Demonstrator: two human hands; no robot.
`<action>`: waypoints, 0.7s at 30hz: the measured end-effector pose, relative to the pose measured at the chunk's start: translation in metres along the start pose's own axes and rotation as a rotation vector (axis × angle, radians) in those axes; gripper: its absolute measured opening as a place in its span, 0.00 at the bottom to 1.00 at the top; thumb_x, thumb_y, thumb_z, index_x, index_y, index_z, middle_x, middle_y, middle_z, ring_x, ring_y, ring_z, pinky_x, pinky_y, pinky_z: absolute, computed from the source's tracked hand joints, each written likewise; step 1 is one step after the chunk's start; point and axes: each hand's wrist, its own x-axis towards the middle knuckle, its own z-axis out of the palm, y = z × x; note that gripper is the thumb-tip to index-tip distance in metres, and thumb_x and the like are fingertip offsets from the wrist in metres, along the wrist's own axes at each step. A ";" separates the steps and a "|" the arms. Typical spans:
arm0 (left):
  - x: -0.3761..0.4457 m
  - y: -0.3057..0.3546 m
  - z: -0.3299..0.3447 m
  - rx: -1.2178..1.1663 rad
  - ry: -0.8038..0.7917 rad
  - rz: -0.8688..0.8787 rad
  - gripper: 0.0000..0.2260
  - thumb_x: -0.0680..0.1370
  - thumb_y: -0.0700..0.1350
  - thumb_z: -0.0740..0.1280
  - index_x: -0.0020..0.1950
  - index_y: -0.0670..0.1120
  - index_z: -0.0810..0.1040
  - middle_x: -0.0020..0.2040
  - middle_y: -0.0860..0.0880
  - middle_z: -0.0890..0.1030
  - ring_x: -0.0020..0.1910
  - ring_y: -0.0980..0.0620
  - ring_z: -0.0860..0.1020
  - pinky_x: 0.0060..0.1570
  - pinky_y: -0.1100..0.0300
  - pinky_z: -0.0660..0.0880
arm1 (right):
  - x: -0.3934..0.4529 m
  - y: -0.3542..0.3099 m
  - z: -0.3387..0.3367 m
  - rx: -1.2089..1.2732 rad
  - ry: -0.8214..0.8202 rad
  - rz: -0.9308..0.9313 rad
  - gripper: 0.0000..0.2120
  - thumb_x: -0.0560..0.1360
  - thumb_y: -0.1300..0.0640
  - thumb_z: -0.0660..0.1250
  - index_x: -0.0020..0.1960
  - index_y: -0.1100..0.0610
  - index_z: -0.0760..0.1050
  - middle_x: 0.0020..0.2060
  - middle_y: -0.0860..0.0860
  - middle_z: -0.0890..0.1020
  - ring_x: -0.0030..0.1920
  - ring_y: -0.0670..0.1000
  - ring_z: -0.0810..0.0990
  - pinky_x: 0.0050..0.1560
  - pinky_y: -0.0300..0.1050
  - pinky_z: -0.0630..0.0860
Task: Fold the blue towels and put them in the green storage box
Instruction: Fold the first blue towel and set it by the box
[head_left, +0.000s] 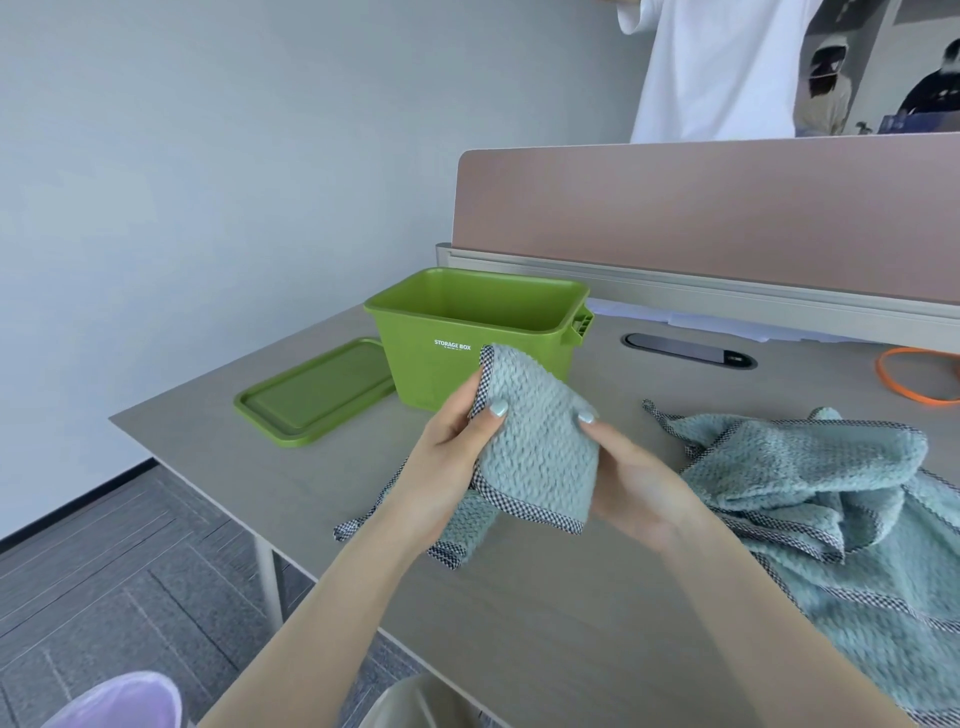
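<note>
A folded blue towel (537, 447) with a checked border is lifted above the table, just in front of the green storage box (467, 332). My left hand (449, 457) grips its left edge with the thumb on top. My right hand (636, 488) holds its right side from beneath, thumb on the face. Part of this towel or another one hangs below onto the table. The box stands open and looks empty. A heap of unfolded blue towels (841, 509) lies at the right.
The green lid (317, 395) lies flat left of the box. An orange cable loop (914, 379) and a cable port (688, 351) sit at the back right. A pink partition (727, 218) bounds the desk; a person in white stands behind it.
</note>
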 end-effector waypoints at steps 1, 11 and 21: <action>-0.001 0.000 -0.002 0.005 -0.001 0.000 0.14 0.79 0.42 0.59 0.62 0.56 0.74 0.60 0.54 0.80 0.62 0.54 0.76 0.64 0.51 0.70 | 0.000 -0.002 -0.002 0.002 0.007 -0.041 0.37 0.65 0.41 0.72 0.69 0.56 0.68 0.67 0.56 0.74 0.69 0.59 0.69 0.72 0.64 0.57; -0.001 -0.005 -0.021 0.217 0.140 0.046 0.16 0.79 0.43 0.60 0.64 0.57 0.72 0.53 0.59 0.82 0.54 0.61 0.79 0.53 0.67 0.74 | -0.002 -0.008 0.008 -0.051 0.321 -0.259 0.11 0.78 0.53 0.61 0.48 0.59 0.78 0.43 0.49 0.85 0.42 0.48 0.83 0.43 0.42 0.78; 0.018 -0.040 -0.070 0.736 0.266 -0.045 0.23 0.79 0.43 0.58 0.74 0.57 0.60 0.44 0.58 0.75 0.38 0.60 0.71 0.39 0.64 0.66 | 0.005 0.047 0.060 -0.360 0.174 -0.092 0.21 0.73 0.65 0.68 0.61 0.52 0.66 0.52 0.46 0.79 0.43 0.42 0.82 0.33 0.39 0.78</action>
